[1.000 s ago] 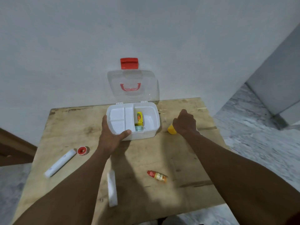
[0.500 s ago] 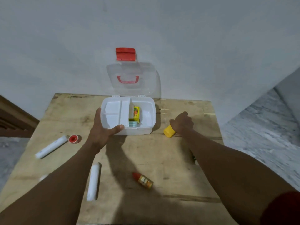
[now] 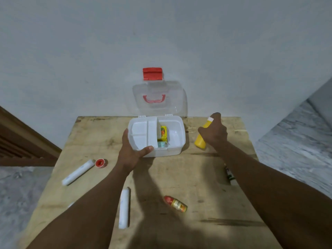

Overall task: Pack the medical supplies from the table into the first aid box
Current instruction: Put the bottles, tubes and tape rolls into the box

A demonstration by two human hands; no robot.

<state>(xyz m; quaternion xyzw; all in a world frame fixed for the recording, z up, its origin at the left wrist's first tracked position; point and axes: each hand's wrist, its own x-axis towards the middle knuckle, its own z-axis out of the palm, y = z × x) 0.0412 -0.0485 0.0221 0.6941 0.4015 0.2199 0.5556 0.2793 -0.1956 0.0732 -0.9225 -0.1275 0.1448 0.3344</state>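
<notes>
First aid box (image 3: 168, 151) sits open at the far edge of the table (image 3: 197, 177); left hand (image 3: 131, 153) grips its near-left corner; right hand (image 3: 215, 133) holds a yellow bottle (image 3: 200, 142) beside it; labels unreadable.

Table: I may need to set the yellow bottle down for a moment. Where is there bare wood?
Bare wood lies between the first aid box and the small red-capped bottle, and in the far corner left of the box. The left side is crowded: two white rolls and a red tape roll.
</notes>
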